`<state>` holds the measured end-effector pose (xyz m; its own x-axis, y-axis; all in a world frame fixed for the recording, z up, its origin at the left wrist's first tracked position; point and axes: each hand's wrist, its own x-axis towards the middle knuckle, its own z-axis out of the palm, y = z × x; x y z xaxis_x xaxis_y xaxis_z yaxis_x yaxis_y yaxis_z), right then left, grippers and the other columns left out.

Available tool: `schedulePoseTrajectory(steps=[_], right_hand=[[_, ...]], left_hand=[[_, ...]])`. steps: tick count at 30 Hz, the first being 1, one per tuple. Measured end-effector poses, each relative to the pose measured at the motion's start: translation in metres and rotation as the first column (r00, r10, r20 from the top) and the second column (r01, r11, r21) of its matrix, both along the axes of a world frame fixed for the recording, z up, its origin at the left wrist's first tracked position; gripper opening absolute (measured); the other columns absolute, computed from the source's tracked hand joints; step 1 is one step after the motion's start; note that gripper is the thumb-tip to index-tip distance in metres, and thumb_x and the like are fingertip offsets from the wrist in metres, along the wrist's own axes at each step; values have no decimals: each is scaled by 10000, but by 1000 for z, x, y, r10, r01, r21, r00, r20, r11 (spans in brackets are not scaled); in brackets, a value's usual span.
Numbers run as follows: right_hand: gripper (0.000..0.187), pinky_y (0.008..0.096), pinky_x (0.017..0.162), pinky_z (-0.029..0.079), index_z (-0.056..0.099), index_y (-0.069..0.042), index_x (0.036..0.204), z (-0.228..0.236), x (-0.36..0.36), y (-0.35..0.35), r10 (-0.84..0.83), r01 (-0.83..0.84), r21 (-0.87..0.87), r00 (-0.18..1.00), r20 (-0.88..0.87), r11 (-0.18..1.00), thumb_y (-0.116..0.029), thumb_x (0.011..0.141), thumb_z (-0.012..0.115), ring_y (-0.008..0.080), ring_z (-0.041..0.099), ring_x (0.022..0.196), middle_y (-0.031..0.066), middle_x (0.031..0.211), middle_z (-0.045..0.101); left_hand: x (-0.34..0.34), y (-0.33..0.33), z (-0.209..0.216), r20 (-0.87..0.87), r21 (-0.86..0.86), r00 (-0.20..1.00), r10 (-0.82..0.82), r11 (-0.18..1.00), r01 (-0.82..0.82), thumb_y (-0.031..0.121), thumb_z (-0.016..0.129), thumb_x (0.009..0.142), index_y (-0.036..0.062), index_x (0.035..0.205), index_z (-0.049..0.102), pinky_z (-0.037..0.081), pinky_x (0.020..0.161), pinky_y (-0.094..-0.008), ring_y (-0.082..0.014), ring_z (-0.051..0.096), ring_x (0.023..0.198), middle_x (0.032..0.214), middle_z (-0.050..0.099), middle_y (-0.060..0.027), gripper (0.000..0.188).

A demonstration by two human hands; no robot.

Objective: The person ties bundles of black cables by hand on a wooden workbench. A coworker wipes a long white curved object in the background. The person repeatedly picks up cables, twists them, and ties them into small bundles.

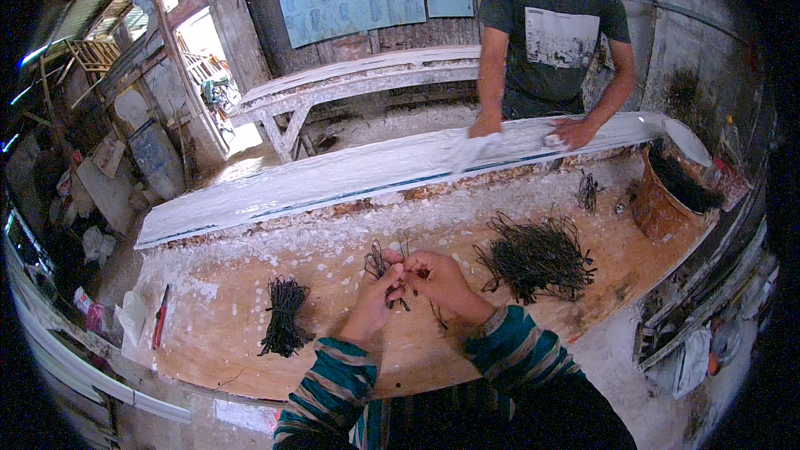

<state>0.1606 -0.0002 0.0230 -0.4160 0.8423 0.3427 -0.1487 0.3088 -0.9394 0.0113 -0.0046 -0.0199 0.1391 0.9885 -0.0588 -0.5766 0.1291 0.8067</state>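
Observation:
My left hand (377,302) is closed around a small bunch of thin dark cord loops (375,258), whose looped ends stick up above the fingers. Pressed up against it, my right hand (446,285) pinches at the same place with thumb and finger. A thin loop rises between the hands, and a dark strand hangs below the right one. On the wooden board (208,333), left of my hands, lies a tied, neat bundle of these loops (285,317). To the right spreads a loose, tangled pile of loops (537,258).
A red cutter (160,317) lies at the board's left end. At the far right, an orange-brown bucket (662,208) is tipped, with dark strands inside. Across a long white slab (333,175), a co-worker (554,42) handles a white cloth (477,150). A small loop bunch (588,193) lies nearby.

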Motion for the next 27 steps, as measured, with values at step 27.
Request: schedulePoseTrajectory(steps=[27], right_hand=[[100,222,586,432,542,-30,790,12,-5,-10,-54,53,12,994,90,999,-20,764,639,62,522,681,10,713,572]], left_hand=[[-1,-5,20,19,82,999,37,996,-38,414,506,853,55,1025,521,308,492,-193,-46,344,545,643,377,57,398]])
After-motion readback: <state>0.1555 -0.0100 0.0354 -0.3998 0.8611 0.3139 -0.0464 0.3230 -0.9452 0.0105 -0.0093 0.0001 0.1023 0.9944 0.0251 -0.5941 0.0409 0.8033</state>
